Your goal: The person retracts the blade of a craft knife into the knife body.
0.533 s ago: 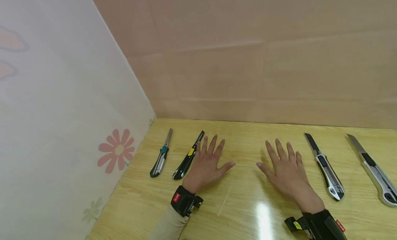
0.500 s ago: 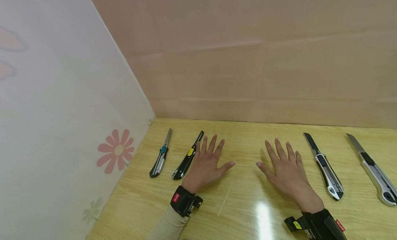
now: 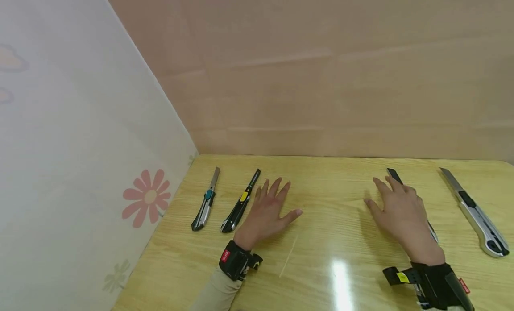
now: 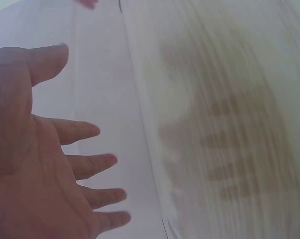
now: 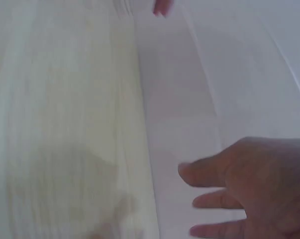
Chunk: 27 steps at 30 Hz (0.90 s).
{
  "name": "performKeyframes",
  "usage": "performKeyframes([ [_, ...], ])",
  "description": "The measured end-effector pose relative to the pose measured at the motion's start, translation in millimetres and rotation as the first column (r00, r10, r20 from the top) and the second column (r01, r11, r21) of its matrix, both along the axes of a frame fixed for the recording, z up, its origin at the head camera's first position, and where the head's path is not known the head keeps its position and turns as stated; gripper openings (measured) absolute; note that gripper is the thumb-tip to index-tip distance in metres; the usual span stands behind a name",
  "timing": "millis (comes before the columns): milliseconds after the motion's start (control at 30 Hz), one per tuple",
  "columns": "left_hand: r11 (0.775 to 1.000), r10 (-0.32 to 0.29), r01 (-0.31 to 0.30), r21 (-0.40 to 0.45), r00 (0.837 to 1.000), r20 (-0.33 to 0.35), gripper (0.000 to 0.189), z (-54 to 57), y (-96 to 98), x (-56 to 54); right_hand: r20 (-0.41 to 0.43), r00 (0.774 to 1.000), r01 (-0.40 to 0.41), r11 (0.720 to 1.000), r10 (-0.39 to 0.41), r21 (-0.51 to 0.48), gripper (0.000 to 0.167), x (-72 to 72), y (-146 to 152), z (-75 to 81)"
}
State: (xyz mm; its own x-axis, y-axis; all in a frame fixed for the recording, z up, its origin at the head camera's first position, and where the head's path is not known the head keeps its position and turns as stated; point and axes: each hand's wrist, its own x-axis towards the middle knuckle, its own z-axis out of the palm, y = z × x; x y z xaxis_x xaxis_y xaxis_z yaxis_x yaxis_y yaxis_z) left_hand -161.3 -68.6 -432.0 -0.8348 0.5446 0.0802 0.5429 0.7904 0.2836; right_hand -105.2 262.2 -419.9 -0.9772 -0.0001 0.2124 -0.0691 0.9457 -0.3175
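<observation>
My left hand (image 3: 265, 217) hovers palm down with its fingers spread, just right of a black utility knife with a yellow slider (image 3: 238, 210). In the left wrist view that same hand (image 4: 50, 144) holds nothing, its shadow falling on the wood. Over a third utility knife (image 3: 394, 175), my right hand (image 3: 403, 217) hangs with loosely straight fingers. It hides most of that knife's handle; the dark blade shows beyond the fingers. Nothing is in the right hand (image 5: 254, 184) in the right wrist view either.
A utility knife with a teal slider (image 3: 204, 208) lies at the far left. Another, with a silver handle (image 3: 483, 226), lies at the far right. All blades are extended and point away. The wooden table (image 3: 313, 181) meets a brown back wall (image 3: 281, 97) and a flowered left wall (image 3: 80, 146).
My right hand has moved right, from beside the third utility knife to over it, its fingers drawn closer together. My left hand stays in place. The head view has shifted slightly.
</observation>
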Motion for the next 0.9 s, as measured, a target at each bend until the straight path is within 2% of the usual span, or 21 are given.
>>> performKeyframes([
  [67, 0.998, -0.03, 0.026, 0.059, 0.998, 0.057, 0.081, 5.0, 1.9, 1.0, -0.012, 0.999, 0.047, 0.999, -0.047, -0.021, 0.059, 0.2, 12.7, 4.5],
  [133, 0.994, -0.058, 0.046, 0.103, 0.992, 0.108, 0.078, 9.6, 3.2, 2.1, 0.015, 0.995, 0.101, 0.994, -0.101, -0.051, 0.057, 2.0, 23.2, 7.4],
  [233, 0.98, -0.109, 0.073, 0.184, 0.975, 0.194, 0.07, 18.0, 6.4, 5.2, 0.107, 0.979, 0.184, 0.979, -0.175, -0.09, 0.057, 7.3, 36.5, 7.1],
  [333, 0.959, -0.163, 0.099, 0.264, 0.959, 0.233, 0.062, 21.4, 14.6, 7.9, 0.209, 0.949, 0.256, 0.963, -0.234, -0.082, 0.06, 11.2, 46.6, 3.8],
  [433, 0.932, -0.209, 0.121, 0.342, 0.95, 0.233, 0.055, 20.6, 25.7, 10.4, 0.247, 0.929, 0.296, 0.953, -0.274, -0.058, 0.065, 11.3, 53.5, 0.5],
  [500, 0.922, -0.226, 0.134, 0.364, 0.948, 0.224, 0.051, 17.2, 32.3, 11.5, 0.264, 0.918, 0.32, 0.946, -0.295, -0.055, 0.058, 11.6, 56.2, -0.7],
  [667, 0.928, -0.216, 0.14, 0.345, 0.957, 0.193, 0.041, 12.7, 44.1, 15.7, 0.294, 0.904, 0.345, 0.936, -0.311, -0.072, 0.032, 16.5, 58.2, -0.7],
  [767, 0.924, -0.211, 0.13, 0.36, 0.958, 0.194, 0.037, 11.2, 47.8, 17.0, 0.291, 0.909, 0.336, 0.938, -0.299, -0.085, 0.031, 17.7, 53.9, 2.2],
  [900, 0.914, -0.223, 0.128, 0.386, 0.951, 0.214, 0.034, 9.0, 50.8, 19.2, 0.243, 0.936, 0.29, 0.948, -0.253, -0.131, 0.044, 15.3, 39.6, 7.0],
])
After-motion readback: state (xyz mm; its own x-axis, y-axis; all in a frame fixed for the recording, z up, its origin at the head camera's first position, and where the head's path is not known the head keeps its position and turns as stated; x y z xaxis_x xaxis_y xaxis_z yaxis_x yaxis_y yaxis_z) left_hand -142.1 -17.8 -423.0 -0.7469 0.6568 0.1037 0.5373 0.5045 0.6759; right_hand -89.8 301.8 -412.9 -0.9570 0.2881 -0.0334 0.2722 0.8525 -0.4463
